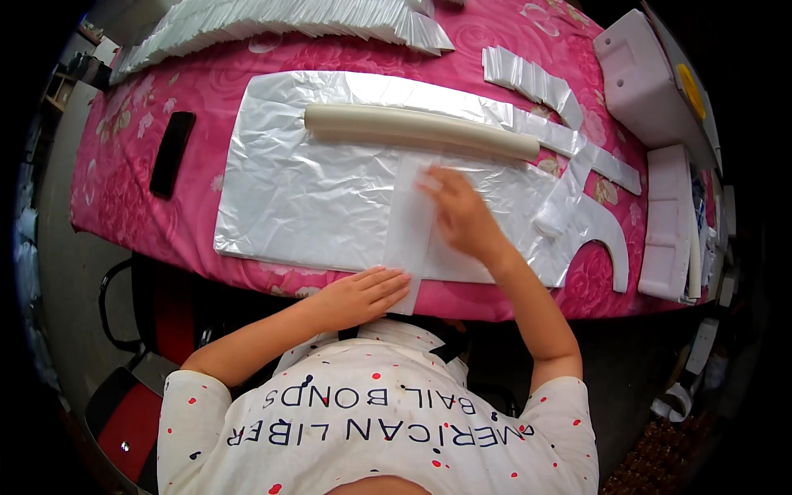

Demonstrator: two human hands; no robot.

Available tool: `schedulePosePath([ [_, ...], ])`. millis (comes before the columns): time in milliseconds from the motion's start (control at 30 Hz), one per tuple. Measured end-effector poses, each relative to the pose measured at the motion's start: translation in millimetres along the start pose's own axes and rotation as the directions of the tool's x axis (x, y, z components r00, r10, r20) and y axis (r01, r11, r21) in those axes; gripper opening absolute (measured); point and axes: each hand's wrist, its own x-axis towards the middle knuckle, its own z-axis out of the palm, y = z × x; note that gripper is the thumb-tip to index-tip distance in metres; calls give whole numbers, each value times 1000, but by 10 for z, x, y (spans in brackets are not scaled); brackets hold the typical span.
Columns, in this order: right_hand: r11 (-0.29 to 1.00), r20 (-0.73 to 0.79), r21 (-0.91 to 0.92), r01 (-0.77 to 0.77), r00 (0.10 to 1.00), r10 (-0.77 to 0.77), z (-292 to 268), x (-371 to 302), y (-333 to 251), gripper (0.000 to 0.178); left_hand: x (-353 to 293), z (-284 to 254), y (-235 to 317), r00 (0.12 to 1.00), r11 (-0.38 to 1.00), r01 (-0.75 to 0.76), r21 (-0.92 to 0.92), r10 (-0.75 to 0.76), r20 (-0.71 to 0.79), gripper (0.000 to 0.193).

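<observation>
A narrow folded strip of translucent white plastic lies across a stack of flat silvery-white plastic bags. The strip's near end hangs past the table's front edge. My left hand rests flat at that near end, its fingers stretched out side by side. Over the strip's far part is my right hand, slightly blurred, with fingers curled together at its right side. What is between those fingertips, if anything, is hidden. Beyond my hands, a long cream-coloured tube lies across the bags.
Many folded plastic bags stand in a long row at the back. A smaller folded bundle is at back right. White foam boxes line the right side. A black phone lies left on the pink flowered tablecloth.
</observation>
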Motion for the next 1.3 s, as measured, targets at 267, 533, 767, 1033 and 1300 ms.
schedulePosePath([
  [267,995,215,94,15,976,-35,67,-411,-453,47,30,-130,-132,975,983,-140,-120,116,-189,36],
  [533,997,-49,-74,-29,998,25,229,-459,-363,38,275,-178,-297,980,986,166,17,-163,-110,63],
  [767,992,-129,40,-123,983,128,154,-343,-245,23,457,-204,-356,878,916,328,-231,-386,-285,52],
  [1033,513,274,407,-756,637,720,24,-29,-168,23,637,-229,-436,594,775,407,-483,-626,-505,47],
  [1300,509,267,351,-786,605,750,64,8,-163,23,629,50,-261,892,892,447,61,-441,-96,65],
])
